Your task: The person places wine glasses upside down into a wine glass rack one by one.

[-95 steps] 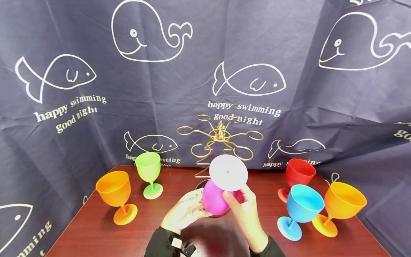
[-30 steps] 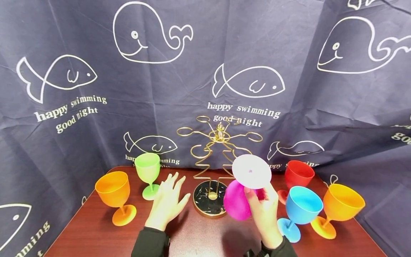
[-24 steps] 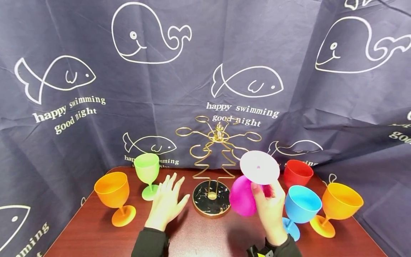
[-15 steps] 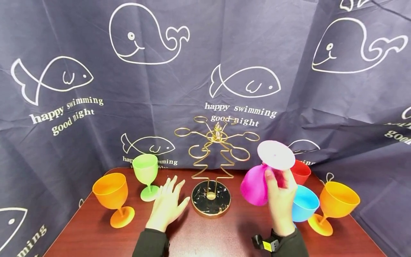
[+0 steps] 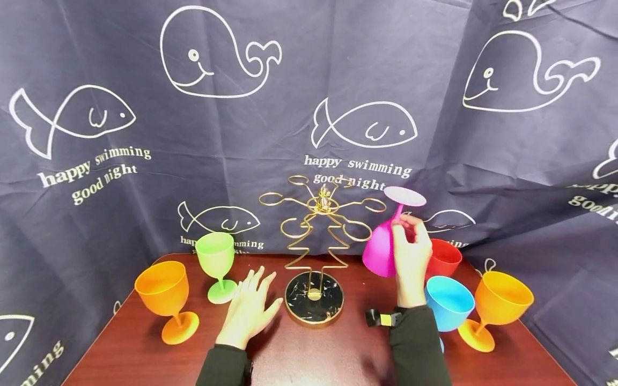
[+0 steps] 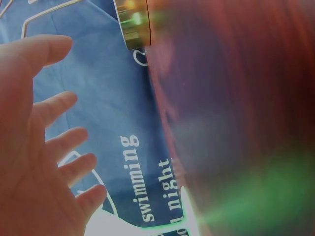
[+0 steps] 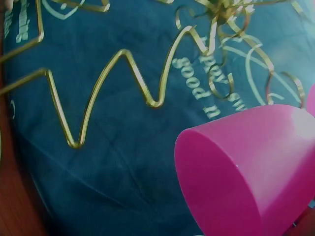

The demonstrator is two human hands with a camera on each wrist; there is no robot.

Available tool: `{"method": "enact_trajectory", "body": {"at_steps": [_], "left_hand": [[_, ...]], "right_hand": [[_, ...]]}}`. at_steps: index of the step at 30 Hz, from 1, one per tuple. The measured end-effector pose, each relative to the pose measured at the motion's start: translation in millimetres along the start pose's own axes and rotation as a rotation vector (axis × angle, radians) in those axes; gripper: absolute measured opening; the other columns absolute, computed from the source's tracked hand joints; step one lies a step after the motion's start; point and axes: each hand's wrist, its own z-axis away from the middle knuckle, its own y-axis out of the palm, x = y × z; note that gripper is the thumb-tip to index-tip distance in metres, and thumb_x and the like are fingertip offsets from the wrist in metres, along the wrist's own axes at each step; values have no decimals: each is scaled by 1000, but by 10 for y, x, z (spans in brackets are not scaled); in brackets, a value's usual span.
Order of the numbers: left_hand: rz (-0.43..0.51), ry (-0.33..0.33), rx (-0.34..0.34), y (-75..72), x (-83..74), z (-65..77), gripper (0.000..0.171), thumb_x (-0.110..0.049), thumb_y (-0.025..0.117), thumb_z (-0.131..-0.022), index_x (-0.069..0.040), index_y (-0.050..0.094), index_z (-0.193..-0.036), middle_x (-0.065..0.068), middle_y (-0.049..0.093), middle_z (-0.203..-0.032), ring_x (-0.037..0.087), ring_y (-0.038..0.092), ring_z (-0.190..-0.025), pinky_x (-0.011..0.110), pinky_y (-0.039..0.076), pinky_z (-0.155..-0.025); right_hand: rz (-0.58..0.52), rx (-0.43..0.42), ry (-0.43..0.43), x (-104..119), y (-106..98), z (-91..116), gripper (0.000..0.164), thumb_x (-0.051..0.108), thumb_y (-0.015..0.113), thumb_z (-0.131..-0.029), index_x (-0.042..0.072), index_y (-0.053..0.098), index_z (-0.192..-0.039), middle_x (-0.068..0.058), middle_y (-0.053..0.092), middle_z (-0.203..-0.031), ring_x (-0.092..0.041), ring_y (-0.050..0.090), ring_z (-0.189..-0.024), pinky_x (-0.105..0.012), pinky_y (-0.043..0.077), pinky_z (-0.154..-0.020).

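The right grip (image 5: pixel 412 257) pinches the pink cup (image 5: pixel 380 252) by its thin stem, with thumb and fingers. The cup is off the table (image 5: pixel 314 356). It is upside down and tips over a bit: its round foot sits above the right grip, and its bowl hangs just to the left of it.

Farther left of the right grip stands the gold wire stand (image 5: pixel 322 206), with loops at the top and a round black base (image 5: pixel 300 303).

To the right of the right grip is the red cup (image 5: pixel 445 257), partly hidden by it. The blue cup (image 5: pixel 450 302) is to the right of the sleeve (image 5: pixel 416 343), and an orange cup (image 5: pixel 503 297) is to the right of that.

The left grip (image 5: pixel 248 313) holds nothing. Its fingers are spread out, low by the table; I cannot tell if they touch it. Just left of it stands the green cup (image 5: pixel 215 256), and another orange cup (image 5: pixel 162 289) is farther left.
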Motion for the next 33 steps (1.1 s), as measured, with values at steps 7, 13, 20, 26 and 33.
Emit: {"method": "enact_trajectory", "body": {"at_steps": [7, 13, 20, 26, 33], "left_hand": [[-10, 1, 24, 9, -13, -12, 63, -40, 66, -79, -15, 49, -135, 17, 42, -138, 39, 32, -130, 58, 28, -100], [-17, -12, 20, 10, -12, -2, 64, -40, 67, -79, -15, 49, -135, 18, 42, -138, 39, 31, -130, 59, 26, -100], [-17, -13, 34, 28, -16, -1, 64, -40, 66, -79, -15, 49, -135, 18, 41, -139, 39, 31, -130, 58, 27, -100], [-5, -9, 25, 29, -19, -8, 64, -40, 67, -79, -14, 49, -135, 18, 42, -138, 39, 31, -130, 59, 27, -100], [9, 3, 26, 34, -30, -7, 64, -37, 68, -78, -14, 49, -135, 18, 42, -138, 40, 32, -129, 59, 27, -100]], "right_hand": [[93, 31, -25, -175, 224, -139, 17, 24, 66, -86, 12, 67, -97, 0, 68, -91, -10, 59, -79, -23, 43, -72], [137, 106, -25, -261, 377, -177, 16, 18, 67, -83, 11, 67, -97, -3, 68, -88, -13, 59, -80, -27, 43, -73], [136, 258, -111, -256, 598, -242, 19, 21, 68, -83, 14, 69, -101, 2, 68, -94, -10, 61, -88, -28, 45, -80], [235, 343, -153, -270, 782, -317, 15, 24, 67, -83, 17, 68, -96, 5, 68, -89, -8, 62, -87, -26, 47, -79], [221, 455, -100, -260, 875, -316, 16, 21, 66, -84, 16, 66, -98, 3, 69, -89, -8, 63, -84, -27, 46, -76]]}}
